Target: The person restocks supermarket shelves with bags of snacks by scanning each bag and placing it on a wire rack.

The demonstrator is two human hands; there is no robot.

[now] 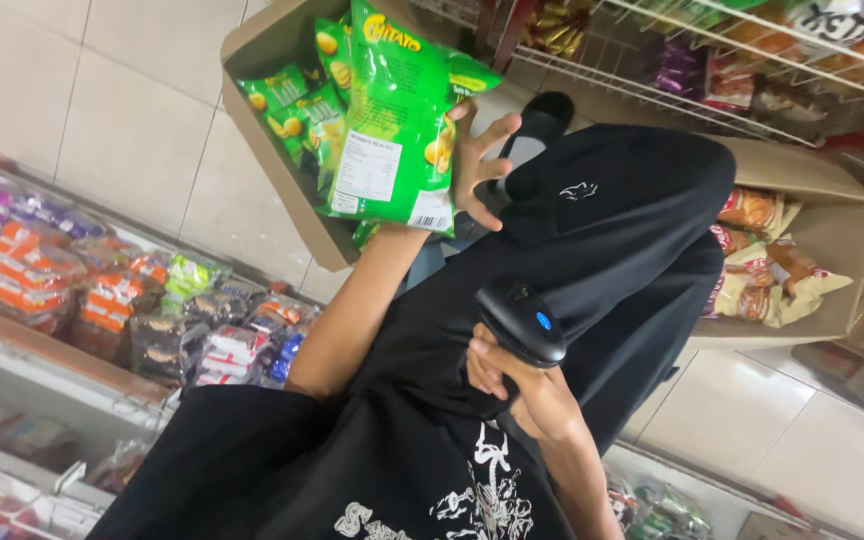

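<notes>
Glossy green plastic snack bag (392, 120), matt brown cardboard box (252, 60), black plastic scanner (520, 320).

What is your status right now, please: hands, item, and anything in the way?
Left hand grips green snack bag over open carton. Right hand holds black barcode scanner. Nothing between scanner and bag.

We see even, bright indoor light, soft and from above; no hard shadows on the pale floor tiles (132, 110). The green snack bag (392, 120) shows mild sheen on its foil, print slightly smeared. Black clothing (612, 230) reads as near-flat dark mass, folds barely separated. The wire rack (712, 60) at top right and the shelf of packets (102, 290) at left are soft with motion blur. The whole view sits tilted; we note softness growing toward the corners.
</notes>
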